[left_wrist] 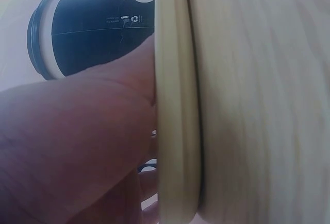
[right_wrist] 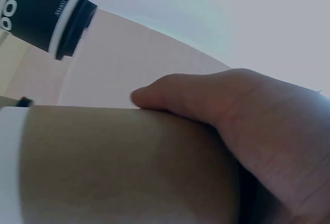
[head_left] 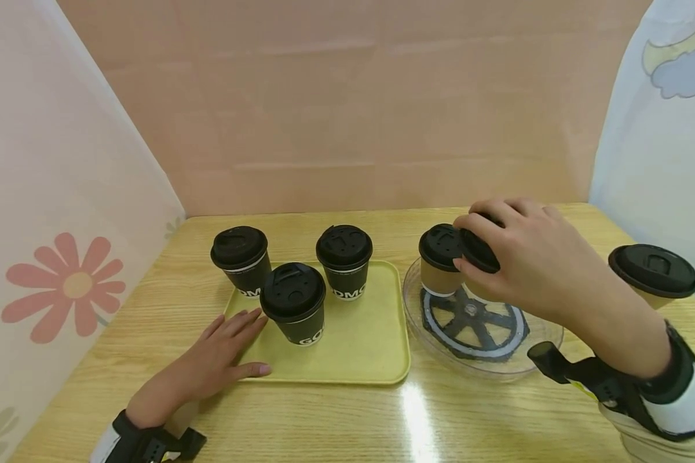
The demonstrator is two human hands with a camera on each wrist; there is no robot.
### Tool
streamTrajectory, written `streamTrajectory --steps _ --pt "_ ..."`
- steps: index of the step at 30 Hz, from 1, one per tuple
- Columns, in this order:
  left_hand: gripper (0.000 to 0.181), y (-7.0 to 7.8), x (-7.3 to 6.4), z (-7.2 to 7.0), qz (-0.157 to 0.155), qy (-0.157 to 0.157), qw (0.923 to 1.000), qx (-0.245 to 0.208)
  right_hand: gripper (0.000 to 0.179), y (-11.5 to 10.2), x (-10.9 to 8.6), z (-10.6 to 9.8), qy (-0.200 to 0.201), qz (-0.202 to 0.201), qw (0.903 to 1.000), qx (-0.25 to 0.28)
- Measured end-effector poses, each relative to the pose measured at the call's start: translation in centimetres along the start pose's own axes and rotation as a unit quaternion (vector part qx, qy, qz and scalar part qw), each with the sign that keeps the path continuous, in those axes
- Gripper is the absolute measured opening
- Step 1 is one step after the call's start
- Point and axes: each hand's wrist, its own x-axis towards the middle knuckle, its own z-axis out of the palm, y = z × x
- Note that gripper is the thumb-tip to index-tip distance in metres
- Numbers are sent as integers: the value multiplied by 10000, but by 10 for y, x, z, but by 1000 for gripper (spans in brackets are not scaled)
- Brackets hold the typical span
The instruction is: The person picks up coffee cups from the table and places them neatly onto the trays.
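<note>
My right hand [head_left: 527,267] grips a brown paper cup [right_wrist: 129,162] with a black lid from above, over the round clear dish [head_left: 541,331]; most of the cup is hidden behind the hand in the head view. Beside it, a second brown cup [head_left: 440,280] with a black lid stands at the dish's back left. On the left, my left hand [head_left: 222,357] rests its straightened fingers on the left edge of the yellow tray [head_left: 361,344], close by the front black cup [head_left: 295,305]. Two more black lidded cups, one back left [head_left: 243,257] and one back right [head_left: 345,263], stand upright behind it.
Another brown cup [head_left: 651,273] with a black lid stands at the far right, partly behind my right forearm. A dark wheel-like pattern [head_left: 472,328] shows in the dish. Behind the wooden table [head_left: 336,421] rises a pinkish backdrop, with pale printed sheets at both sides.
</note>
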Motion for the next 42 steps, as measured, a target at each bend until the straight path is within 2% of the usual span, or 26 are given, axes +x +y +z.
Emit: streamTrajectory --steps 5,9,28,35,42 --pt "82 -1 0 1 -2 43 10000 -3 38 -1 -4 3 326 -228 9992 98" --pt "82 -1 0 2 -26 34 10000 -29 40 -1 -6 4 408 -253 9988 114" --pt "82 0 0 2 -85 -36 9999 -80 42 -1 -10 14 -10 -25 9999 146" --pt "81 0 0 -1 43 25 10000 -80 44 -3 -11 16 -106 5 9998 184" --pt "81 0 0 -1 21 0 9999 -98 43 -5 -10 19 -159 22 9998 143"
